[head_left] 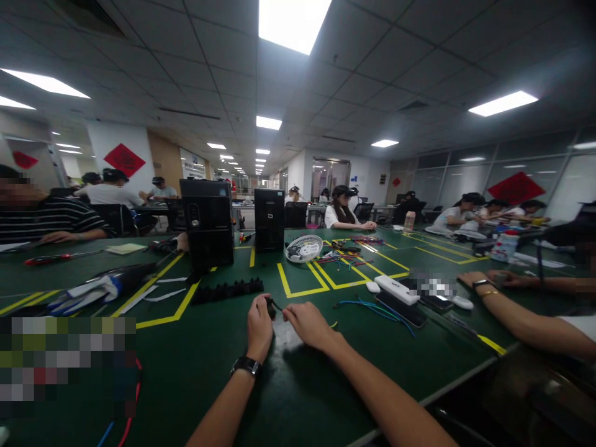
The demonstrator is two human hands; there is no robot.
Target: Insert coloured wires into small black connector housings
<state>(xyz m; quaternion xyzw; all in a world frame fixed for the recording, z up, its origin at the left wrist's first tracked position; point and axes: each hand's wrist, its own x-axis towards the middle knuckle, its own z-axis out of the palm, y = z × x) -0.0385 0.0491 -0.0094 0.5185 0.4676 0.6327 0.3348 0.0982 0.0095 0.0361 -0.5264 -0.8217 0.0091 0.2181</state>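
Note:
My left hand [259,328], with a dark watch on the wrist, is closed around a small black part [270,308], its exact kind too small to tell. From that part a short black wire [278,305] runs across to my right hand [306,323], whose thumb and fingers pinch its end. Both hands are just above the green table, close together. Just beyond my left hand lies a row of black parts [228,290]. To the right of my right hand are loose blue wires [377,307].
Two black computer towers [207,226] stand beyond the hands. A white basket [305,249] sits near coloured wires [344,251]. Right of my hands are a white oblong device [397,290] and a dark phone [400,309]. A co-worker's arm [507,316] rests at right; gloves [88,295] lie left.

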